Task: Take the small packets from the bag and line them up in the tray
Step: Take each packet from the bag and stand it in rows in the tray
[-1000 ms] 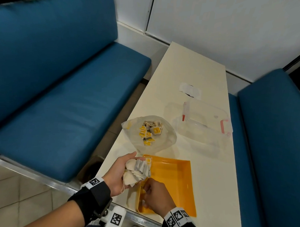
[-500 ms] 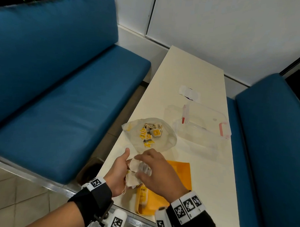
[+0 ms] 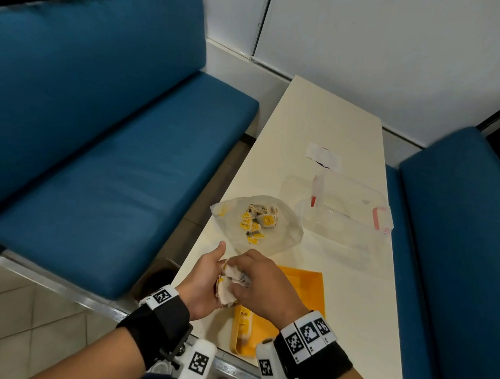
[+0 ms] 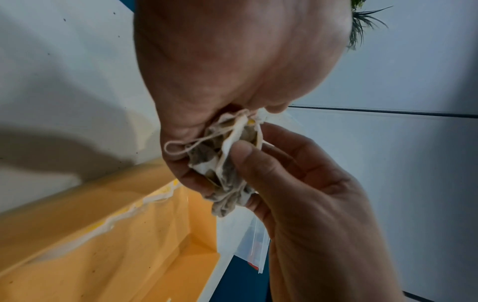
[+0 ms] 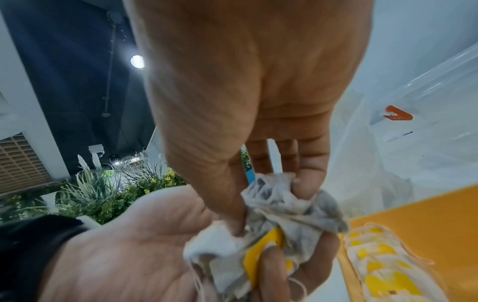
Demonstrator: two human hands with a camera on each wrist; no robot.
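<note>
Left hand cups a crumpled grey-white bunch of packets with yellow tags and loose strings while the right hand pinches one, covering most, above the orange tray, where a row runs lengthwise, the bag lying beyond.

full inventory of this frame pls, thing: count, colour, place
table: 1, cream, between the benches
benches: 2, blue, either side of the table
bag: 1, clear, mid-table, many yellow-and-white packets inside
tray: 1, orange, near table edge, a row of packets along its left side
box: 1, clear with red clips, right of the bag
paper: 1, white, beyond the box
packets: a bunch, white and yellow, with strings, in hand over the tray
left hand: cups the bunch
right hand: fingers pinch one packet in it
</note>
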